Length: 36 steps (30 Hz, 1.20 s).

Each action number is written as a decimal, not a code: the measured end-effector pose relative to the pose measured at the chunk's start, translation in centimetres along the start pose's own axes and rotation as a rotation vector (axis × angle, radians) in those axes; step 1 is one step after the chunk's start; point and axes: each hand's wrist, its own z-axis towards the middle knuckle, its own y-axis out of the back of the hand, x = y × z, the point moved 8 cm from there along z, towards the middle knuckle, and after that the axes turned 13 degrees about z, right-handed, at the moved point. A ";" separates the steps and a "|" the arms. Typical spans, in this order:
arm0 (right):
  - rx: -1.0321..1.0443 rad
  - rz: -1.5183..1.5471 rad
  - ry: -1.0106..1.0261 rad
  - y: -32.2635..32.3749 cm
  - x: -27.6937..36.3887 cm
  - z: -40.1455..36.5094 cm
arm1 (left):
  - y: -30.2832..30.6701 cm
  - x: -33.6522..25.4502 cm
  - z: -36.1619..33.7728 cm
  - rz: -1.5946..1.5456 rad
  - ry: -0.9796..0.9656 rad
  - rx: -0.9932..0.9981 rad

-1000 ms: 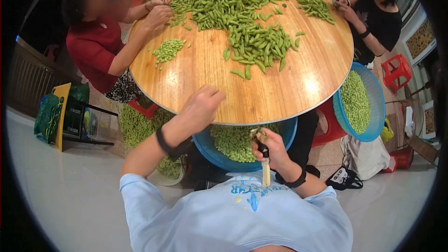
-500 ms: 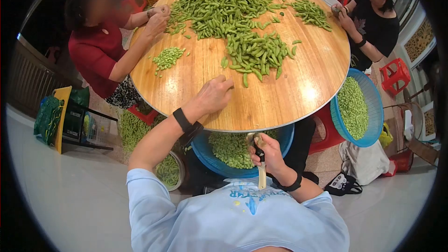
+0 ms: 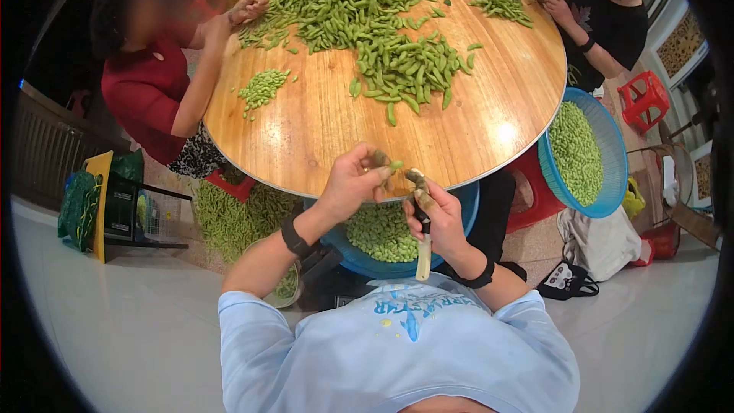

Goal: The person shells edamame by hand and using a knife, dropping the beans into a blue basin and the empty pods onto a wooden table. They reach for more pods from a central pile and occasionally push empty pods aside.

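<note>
A round, grained wooden table point(image 3: 306, 134) overhangs a blue plastic basin point(image 3: 367, 266) of green beans point(image 3: 376, 235). The right hand point(image 3: 442, 218) curls round a pale-bladed, black-handled knife point(image 3: 423, 256), long axis front-to-back, blade toward the wearer; above the table edge, the left hand point(image 3: 348, 183) fingertip-pinches a small green pod point(image 3: 396, 164) jutting rightward.

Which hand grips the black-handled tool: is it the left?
No, the right hand grips the black-handled tool, its pale end pointing toward the shirt.
</note>
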 end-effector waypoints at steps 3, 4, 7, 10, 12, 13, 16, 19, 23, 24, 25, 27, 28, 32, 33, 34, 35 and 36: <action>0.000 -0.015 -0.008 -0.3 -0.7 0.2 | -1.2 0.6 -1.0 -0.019 -0.026 0.021; 0.034 -0.026 -0.002 -0.6 -0.5 0.2 | -1.5 0.5 -1.2 0.027 -0.056 0.025; 0.060 -0.147 0.040 -0.6 -0.8 0.4 | -1.2 -0.8 -2.1 0.452 -0.210 -0.107; 0.064 -0.201 0.070 -1.3 -0.6 0.0 | -1.3 -2.9 -3.0 0.826 -0.489 -0.264; 0.055 -0.214 0.089 -1.1 -0.3 0.1 | -1.2 -2.5 -2.8 0.637 -0.415 -0.212; 0.045 -0.226 0.109 -0.9 -0.1 0.2 | -1.2 -2.1 -2.7 0.448 -0.339 -0.158; 0.144 -0.201 0.036 -1.5 0.0 -0.1 | -1.3 -0.2 -2.5 0.124 0.018 -0.046; 0.202 -0.161 -0.001 -1.4 -0.3 -0.2 | -1.2 1.2 -1.9 -0.049 0.121 0.032; 0.203 -0.143 -0.013 -1.5 -0.3 -0.6 | -1.1 1.6 -1.9 -0.080 0.123 0.070; 0.196 -0.179 -0.014 -1.4 -0.4 -0.6 | -1.1 1.5 -2.0 -0.090 0.111 0.064; 0.191 -0.216 -0.015 -1.3 -0.4 -0.5 | -1.1 1.4 -2.0 -0.100 0.096 0.057; 0.193 -0.174 -0.031 -1.4 -0.3 -0.6 | -1.1 1.6 -2.0 -0.056 0.088 0.043; 0.191 -0.131 -0.047 -1.4 -0.4 -0.7 | -1.0 1.6 -2.1 -0.011 0.083 0.031; 0.192 -0.138 -0.035 -1.6 -0.2 -0.9 | -1.3 1.2 -2.1 -0.038 0.065 0.027; 0.187 -0.152 -0.031 -1.4 -0.2 -0.8 | -1.3 1.2 -2.1 -0.047 0.056 0.033; 0.184 -0.167 -0.028 -1.3 -0.2 -0.8 | -1.3 1.2 -2.1 -0.057 0.045 0.037; 0.186 -0.167 -0.030 -1.4 -0.3 -0.9 | -1.4 1.1 -2.2 -0.058 0.045 0.034; 0.181 -0.137 -0.043 -1.4 -0.3 -0.9 | -1.5 0.9 -2.3 -0.052 0.044 0.025</action>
